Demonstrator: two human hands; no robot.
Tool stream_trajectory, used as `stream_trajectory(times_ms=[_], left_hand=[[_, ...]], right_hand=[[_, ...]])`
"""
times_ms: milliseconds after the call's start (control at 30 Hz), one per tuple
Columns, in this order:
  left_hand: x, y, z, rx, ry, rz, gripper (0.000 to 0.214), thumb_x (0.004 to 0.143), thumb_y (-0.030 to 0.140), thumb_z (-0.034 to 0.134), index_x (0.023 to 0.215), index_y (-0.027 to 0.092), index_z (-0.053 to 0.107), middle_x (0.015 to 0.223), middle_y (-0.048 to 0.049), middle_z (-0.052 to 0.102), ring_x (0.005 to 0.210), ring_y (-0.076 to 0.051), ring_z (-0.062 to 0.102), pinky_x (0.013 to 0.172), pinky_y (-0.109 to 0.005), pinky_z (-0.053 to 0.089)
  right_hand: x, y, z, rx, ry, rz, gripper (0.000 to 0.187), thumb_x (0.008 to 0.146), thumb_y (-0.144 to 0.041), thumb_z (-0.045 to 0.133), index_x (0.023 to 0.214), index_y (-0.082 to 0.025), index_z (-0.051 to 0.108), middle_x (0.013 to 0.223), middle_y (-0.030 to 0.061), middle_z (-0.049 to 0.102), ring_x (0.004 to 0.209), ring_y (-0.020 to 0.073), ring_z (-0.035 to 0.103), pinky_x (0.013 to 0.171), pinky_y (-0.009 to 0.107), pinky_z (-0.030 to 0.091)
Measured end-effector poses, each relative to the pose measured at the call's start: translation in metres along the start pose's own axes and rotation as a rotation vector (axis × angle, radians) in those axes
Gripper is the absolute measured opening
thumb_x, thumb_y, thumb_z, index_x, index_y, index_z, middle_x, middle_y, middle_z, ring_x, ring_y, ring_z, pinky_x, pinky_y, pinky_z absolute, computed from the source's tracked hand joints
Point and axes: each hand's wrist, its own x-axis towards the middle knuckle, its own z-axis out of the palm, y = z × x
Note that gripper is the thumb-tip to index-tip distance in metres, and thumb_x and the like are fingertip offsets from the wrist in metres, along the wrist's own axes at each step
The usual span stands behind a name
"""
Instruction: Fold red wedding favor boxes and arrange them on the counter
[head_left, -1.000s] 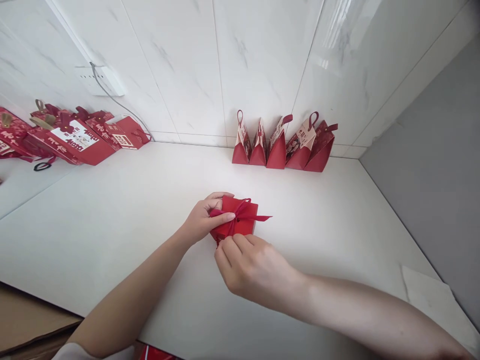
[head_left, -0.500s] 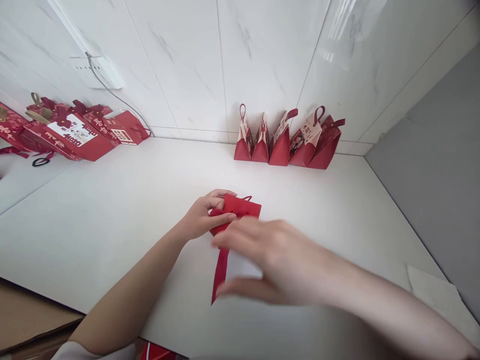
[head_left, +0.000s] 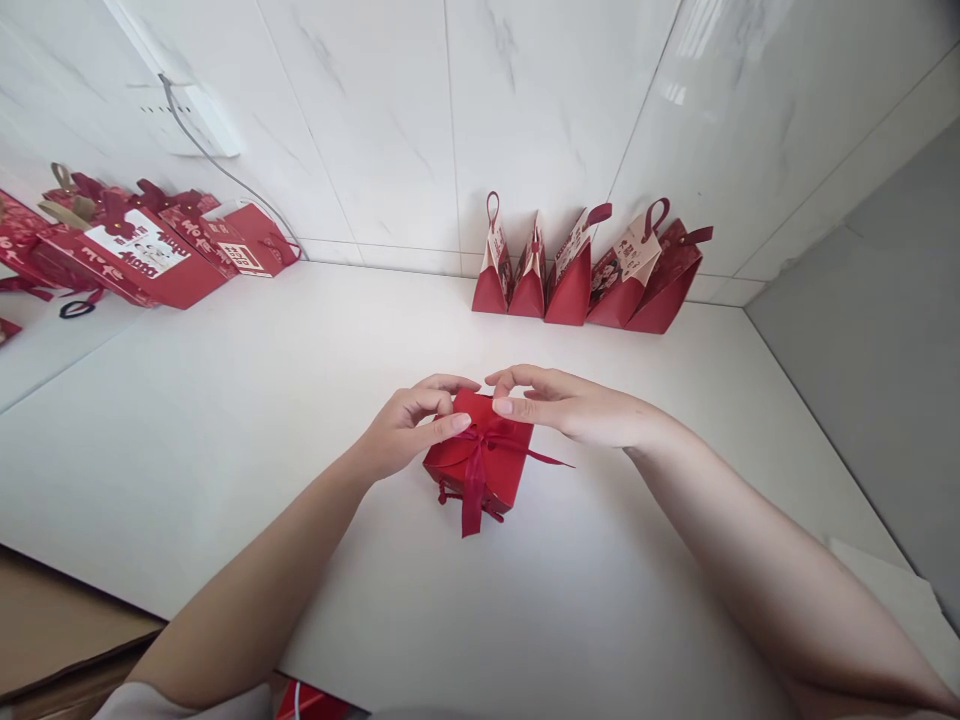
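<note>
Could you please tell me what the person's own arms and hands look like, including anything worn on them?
Both forearms are bare, and neither the left hand nor the right hand wears a glove, ring, watch or bracelet that I can see. A pale, whitish fabric sleeve edge shows at the left upper arm. The fingernails look short and unpainted.

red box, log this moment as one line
left hand: pinching ribbon on red box | right hand: fingertips at box top, ribbon | box on white counter | five red bags at wall
</note>
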Motion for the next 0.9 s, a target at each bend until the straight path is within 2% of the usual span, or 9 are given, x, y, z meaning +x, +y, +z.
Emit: stream_trajectory(times_ms=[133,300,433,567,633,733,900], left_hand=[[-0.002,0.004,0.003,0.032,0.019,0.026,0.042,0.087,0.039,0.063,0.058,0.015,0.044,0.132,-0.0061,0.056,0.113,-0.024,0.058,0.095,-0.037,0.048],[-0.003,0.008,0.007,0.085,-0.008,0.026,0.042,0.08,0.034,0.072,0.057,0.016,0.042,0.128,-0.0046,0.057,0.11,-0.023,0.06,0.09,-0.034,0.052],[-0.003,0.009,0.009,0.103,-0.026,0.033,0.04,0.075,0.032,0.077,0.057,0.016,0.044,0.129,-0.0034,0.056,0.115,-0.024,0.059,0.09,-0.034,0.052],[-0.002,0.008,0.01,0.127,0.0,0.028,0.025,0.075,0.032,0.077,0.073,0.019,0.056,0.13,-0.0045,0.056,0.11,-0.023,0.061,0.085,-0.036,0.054],[-0.002,0.008,0.01,0.161,-0.013,0.041,0.018,0.077,0.033,0.075,0.081,0.021,0.063,0.133,-0.0044,0.054,0.114,-0.024,0.059,0.09,-0.037,0.053],[-0.003,0.009,0.01,0.214,-0.024,0.054,0.012,0.079,0.033,0.073,0.082,0.022,0.069,0.134,-0.0036,0.052,0.12,-0.024,0.056,0.098,-0.036,0.05],[-0.004,0.012,0.012,0.278,-0.004,0.055,0.01,0.081,0.031,0.07,0.087,0.024,0.07,0.132,-0.0028,0.053,0.117,-0.022,0.057,0.098,-0.033,0.05]], right_hand=[[0.002,0.003,-0.001,0.041,-0.032,0.05,0.041,0.086,-0.064,0.056,0.093,-0.024,0.063,0.13,0.0035,0.058,0.118,0.0286,0.053,0.097,0.039,0.043],[0.009,0.007,0.0,0.169,-0.182,-0.06,0.036,0.081,-0.057,0.068,0.083,-0.022,0.063,0.119,0.0037,0.064,0.118,0.0276,0.054,0.1,0.04,0.041],[0.009,0.005,0.003,0.208,-0.19,-0.113,0.031,0.083,-0.053,0.067,0.089,-0.023,0.069,0.129,0.0043,0.06,0.129,0.0276,0.047,0.106,0.04,0.037],[0.006,0.004,0.003,0.192,-0.201,-0.113,0.028,0.084,-0.051,0.068,0.086,-0.023,0.071,0.14,0.0041,0.052,0.141,0.0283,0.033,0.109,0.04,0.033],[0.006,0.005,0.002,0.2,-0.198,-0.11,0.029,0.085,-0.051,0.066,0.084,-0.023,0.071,0.141,0.0047,0.051,0.143,0.0282,0.031,0.11,0.041,0.032],[0.009,0.007,0.004,0.204,-0.175,-0.104,0.032,0.087,-0.051,0.064,0.077,-0.022,0.069,0.14,0.0046,0.052,0.139,0.0279,0.036,0.109,0.041,0.031],[0.014,0.01,0.009,0.214,-0.145,-0.144,0.033,0.087,-0.044,0.065,0.067,-0.019,0.059,0.129,0.0042,0.058,0.12,0.0247,0.054,0.099,0.037,0.04]])
